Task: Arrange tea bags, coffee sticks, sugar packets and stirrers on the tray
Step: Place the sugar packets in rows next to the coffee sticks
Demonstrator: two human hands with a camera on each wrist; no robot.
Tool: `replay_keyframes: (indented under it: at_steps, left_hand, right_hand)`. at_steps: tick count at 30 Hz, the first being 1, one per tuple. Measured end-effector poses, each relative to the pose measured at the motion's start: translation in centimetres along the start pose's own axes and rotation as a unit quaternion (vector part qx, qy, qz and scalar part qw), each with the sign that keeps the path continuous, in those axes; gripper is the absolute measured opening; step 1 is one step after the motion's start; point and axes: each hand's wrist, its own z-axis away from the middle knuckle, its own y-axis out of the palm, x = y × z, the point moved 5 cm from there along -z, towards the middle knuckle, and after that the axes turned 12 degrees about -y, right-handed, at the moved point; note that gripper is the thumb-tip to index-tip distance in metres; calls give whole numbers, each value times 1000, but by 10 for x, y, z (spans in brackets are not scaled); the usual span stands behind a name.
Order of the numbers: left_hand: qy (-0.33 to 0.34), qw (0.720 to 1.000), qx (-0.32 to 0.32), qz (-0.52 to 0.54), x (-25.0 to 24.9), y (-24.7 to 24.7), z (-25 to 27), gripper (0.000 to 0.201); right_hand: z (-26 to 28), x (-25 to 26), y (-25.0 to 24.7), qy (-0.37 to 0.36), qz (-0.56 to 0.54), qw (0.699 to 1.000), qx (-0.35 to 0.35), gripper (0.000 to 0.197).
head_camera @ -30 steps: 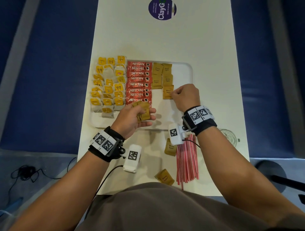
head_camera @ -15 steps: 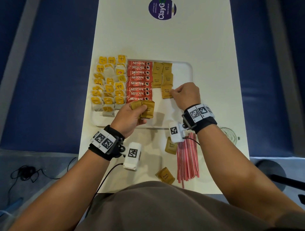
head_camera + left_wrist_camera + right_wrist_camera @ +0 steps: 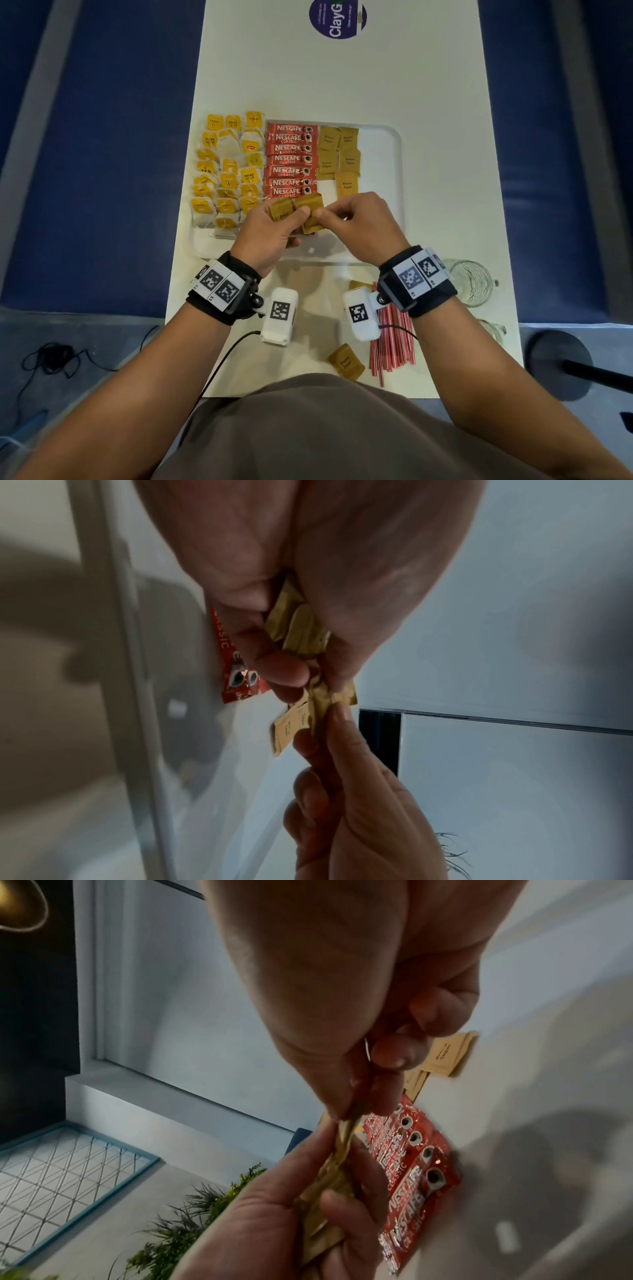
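Right hand (image 3: pixel 359 222) back from sugar rows at frame centre, now pinching one packet off brown sugar stack (image 3: pixel 298 214) clutched in left hand (image 3: pixel 270 233) above tray (image 3: pixel 397 178), lower centre. Next packet lined up; stirrers (image 3: pixel 392 342) untouched, lower right.

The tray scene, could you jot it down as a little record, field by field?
tray: white, on the table
tea bags: left columns
coffee sticks: red, middle column
sugar packets: brown, laid right of the coffee
left hand: grips a bunch of brown packets
right hand: pinches one packet of that bunch
stirrers: off the tray, near table edge
loose sugar packet: beside the stirrers
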Motion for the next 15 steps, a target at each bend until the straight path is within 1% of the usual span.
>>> replay_keyframes:
  at_steps: [3,6,10,15]
  left_hand:
    - [0,1000,-5,5,-2,0,1,26]
    - [-8,1000,-7,27,-3,-2,3,5]
    - [-10,999,1,35,-4,-5,5,9]
    - [-14,999,9,38,-3,-7,6,10]
  right_hand:
    - [-2,-1,2,-2,-1,1000,-10,22]
    - [-10,-6,-2,14,11,999,-39,23]
    - [-27,-20,-8,60,36,995,-76,26]
    - [-47,-33,-7,98,73,989,-81,24]
